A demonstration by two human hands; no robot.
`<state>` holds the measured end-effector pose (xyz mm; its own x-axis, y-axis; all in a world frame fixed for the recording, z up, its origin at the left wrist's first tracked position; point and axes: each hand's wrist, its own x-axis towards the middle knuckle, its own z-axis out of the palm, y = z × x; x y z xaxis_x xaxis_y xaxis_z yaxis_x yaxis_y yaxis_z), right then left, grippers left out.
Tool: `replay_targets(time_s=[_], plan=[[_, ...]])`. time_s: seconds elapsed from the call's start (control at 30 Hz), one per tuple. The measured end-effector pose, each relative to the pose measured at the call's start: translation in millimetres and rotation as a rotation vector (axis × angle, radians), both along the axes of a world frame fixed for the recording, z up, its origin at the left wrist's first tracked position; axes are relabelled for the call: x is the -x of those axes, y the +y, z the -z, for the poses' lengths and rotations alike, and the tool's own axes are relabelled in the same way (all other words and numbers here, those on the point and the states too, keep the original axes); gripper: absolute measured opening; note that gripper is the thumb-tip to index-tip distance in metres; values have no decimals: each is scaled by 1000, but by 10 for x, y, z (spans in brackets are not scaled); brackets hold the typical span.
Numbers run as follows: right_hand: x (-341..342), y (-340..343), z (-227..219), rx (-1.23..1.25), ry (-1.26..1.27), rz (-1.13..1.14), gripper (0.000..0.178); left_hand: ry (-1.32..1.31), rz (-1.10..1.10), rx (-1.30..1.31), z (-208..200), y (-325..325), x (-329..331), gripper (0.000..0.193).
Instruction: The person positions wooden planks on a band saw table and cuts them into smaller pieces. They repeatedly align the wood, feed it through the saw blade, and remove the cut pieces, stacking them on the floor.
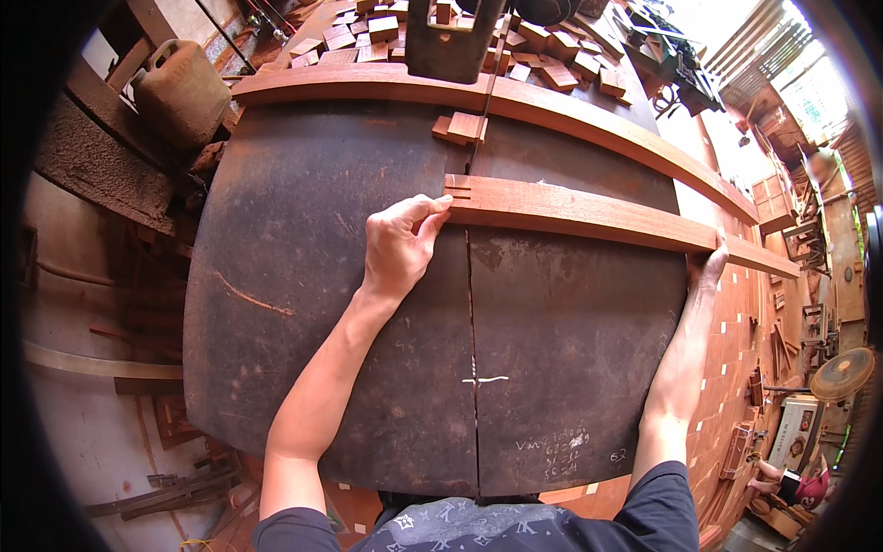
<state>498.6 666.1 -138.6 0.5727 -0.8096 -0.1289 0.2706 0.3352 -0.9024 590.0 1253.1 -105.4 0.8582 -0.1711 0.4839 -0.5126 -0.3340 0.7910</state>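
A: Start with the left hand point(397, 241), what is it doing?

B: It lies flat-ish on the dark metal saw table point(303, 276), fingers curled and the thumb and fingertips pressed against the notched end of the reddish wooden bar point(589, 216). It pushes rather than wraps; nothing is closed in the fist

A: And the right hand point(706, 267)?

B: It clasps the bar near the table's right edge, fingers hooked over the wood, so the long piece stays steady at both ends

A: Where does the bar sit?

B: Flat on the table, slanting across it, its cut end right at the thin saw blade point(486, 87) and the slot in the table. Just behind it rest two small offcut blocks point(462, 127), against a curved wooden rail point(515, 103) that looks like a fence

A: Beyond that?

B: A heap of wood blocks point(552, 51) behind the rail, and a plastic jerrycan point(180, 90) far left
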Motion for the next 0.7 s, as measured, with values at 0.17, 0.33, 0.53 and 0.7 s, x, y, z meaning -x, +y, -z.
replay_targets(time_s=[0.17, 0.33, 0.53, 0.7], plan=[[-8, 75, -28, 2, 31, 7, 49, 3, -1, 17, 8, 6, 5, 11], [2, -57, -9, -19, 2, -17, 45, -24, 5, -2, 26, 6, -17, 11], [-36, 55, -57, 10, -6, -5, 40, -22, 3, 17, 25, 0, -15, 12], [-27, 192, -135, 13, 33, 10, 39, -8, 3, 29, 26, 1, -9, 12]])
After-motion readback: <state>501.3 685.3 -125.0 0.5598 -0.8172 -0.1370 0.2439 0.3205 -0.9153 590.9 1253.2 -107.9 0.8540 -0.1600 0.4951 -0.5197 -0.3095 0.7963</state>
